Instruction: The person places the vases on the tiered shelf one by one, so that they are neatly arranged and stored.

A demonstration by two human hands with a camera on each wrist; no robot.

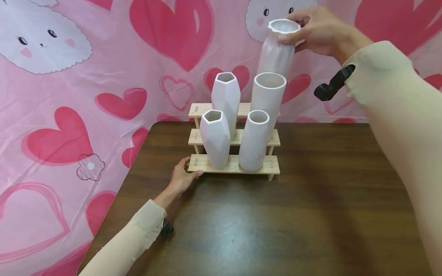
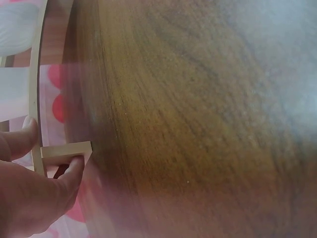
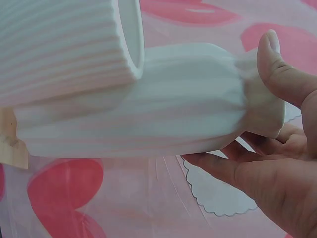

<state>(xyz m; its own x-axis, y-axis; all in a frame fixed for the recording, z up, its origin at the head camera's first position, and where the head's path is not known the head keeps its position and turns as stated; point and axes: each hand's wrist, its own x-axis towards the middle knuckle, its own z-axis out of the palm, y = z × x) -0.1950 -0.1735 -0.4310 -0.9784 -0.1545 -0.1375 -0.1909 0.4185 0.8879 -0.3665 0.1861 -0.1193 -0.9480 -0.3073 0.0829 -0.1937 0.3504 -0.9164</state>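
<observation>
At the upper right of the head view my right hand [image 1: 319, 32] holds a white vase [image 1: 275, 57] by its neck, just below a wavy rim. In the right wrist view the thumb lies on one side of that neck and the fingers on the other. The vase's base sits close to a wooden board [image 3: 12, 141]; whether they touch I cannot tell. My left hand [image 1: 182, 179] grips the left end of the lowest step of a three-step wooden stand [image 1: 197, 163]. In the left wrist view its thumb and fingers are around the board and its leg [image 2: 67, 150].
Two white vases stand on the middle step: a faceted one [image 1: 226, 96] and a ribbed cylinder [image 1: 267, 96], which partly hides the held vase. Below them are another faceted vase [image 1: 215, 140] and a rounded one [image 1: 253, 145]. Behind the brown table [image 1: 241, 218] hangs a pink heart-patterned cloth [image 1: 124, 50].
</observation>
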